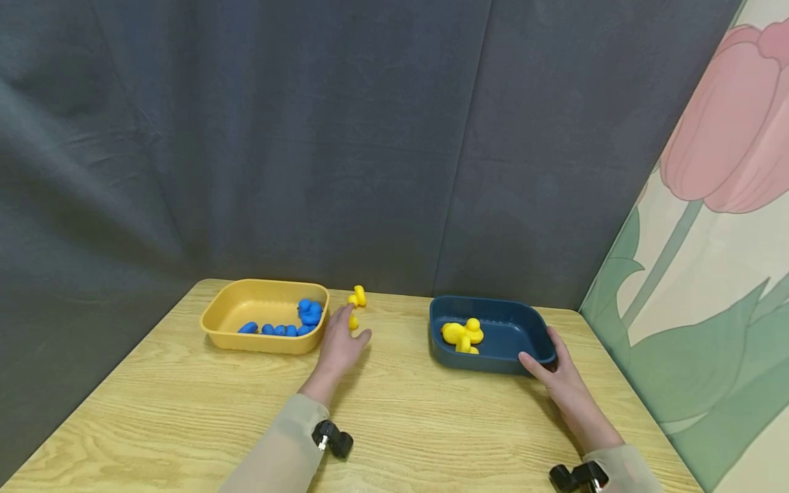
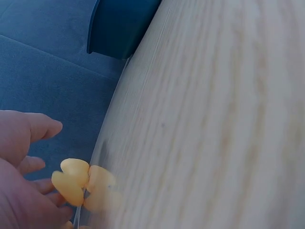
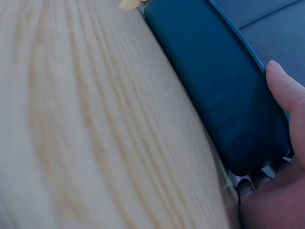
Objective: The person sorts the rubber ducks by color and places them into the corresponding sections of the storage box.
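My left hand point(image 1: 342, 342) reaches beside the yellow bin, its thumb spread away from its fingers. Just past its fingertips a yellow rubber duck point(image 1: 359, 296) lies on the table, and another yellow duck point(image 1: 353, 322) is partly hidden behind the hand. The left wrist view shows a yellow duck point(image 2: 71, 183) close to the fingers; whether they touch it I cannot tell. My right hand point(image 1: 566, 380) grips the right end of a dark blue bin point(image 1: 487, 364), thumb at the rim and fingers round the outer side. Yellow ducks point(image 1: 462, 333) lie in that bin's left part.
A yellow bin point(image 1: 259, 342) stands at the table's back left, with several blue rubber ducks point(image 1: 309, 311) along its front and right sides. Behind the wooden table point(image 1: 419, 424) hangs a dark grey curtain point(image 1: 345, 137). A tulip-patterned surface point(image 1: 709, 274) borders the right.
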`<state>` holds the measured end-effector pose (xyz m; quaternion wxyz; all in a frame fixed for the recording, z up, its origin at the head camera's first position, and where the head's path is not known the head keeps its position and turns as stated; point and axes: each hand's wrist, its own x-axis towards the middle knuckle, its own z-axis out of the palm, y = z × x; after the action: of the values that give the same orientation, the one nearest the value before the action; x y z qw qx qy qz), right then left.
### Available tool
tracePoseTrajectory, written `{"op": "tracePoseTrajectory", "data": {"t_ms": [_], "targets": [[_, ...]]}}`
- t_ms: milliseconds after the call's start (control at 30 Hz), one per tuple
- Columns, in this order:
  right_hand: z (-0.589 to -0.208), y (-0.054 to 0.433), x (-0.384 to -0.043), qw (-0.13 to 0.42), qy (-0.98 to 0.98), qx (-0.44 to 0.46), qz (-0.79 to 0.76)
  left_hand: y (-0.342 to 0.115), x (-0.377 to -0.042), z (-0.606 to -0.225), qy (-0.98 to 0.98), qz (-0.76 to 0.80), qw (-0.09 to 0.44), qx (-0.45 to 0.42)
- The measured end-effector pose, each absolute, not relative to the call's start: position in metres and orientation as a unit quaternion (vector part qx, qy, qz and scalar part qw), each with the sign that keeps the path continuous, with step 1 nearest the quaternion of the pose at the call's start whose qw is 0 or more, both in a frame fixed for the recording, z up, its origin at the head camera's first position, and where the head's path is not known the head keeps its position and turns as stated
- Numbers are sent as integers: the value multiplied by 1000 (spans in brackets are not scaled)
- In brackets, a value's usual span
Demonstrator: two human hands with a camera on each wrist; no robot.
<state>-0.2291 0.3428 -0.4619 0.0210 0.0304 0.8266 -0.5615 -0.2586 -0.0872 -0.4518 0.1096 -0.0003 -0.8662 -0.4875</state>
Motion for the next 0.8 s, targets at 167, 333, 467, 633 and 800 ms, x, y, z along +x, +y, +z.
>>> {"op": "tracePoseTrajectory", "data": {"t_ms": [167,333,467,633,800], "targets": [[-462,343,-229,22,826,32,-562,-86,-259,-452,-865,-495,85,-12],[-462,343,-229,22,826,29,-562,-84,-259,-453,-861,-502,75,-18],[-462,343,-229,18,824,26,-565,-85,-258,-454,-867,-490,85,-25],[-462,343,-229,18,823,26,-568,-84,-257,-456,-881,-467,68,-39],[-462,344,-229,23,826,30,-563,-81,-257,-458,-891,-447,60,-57]]}}
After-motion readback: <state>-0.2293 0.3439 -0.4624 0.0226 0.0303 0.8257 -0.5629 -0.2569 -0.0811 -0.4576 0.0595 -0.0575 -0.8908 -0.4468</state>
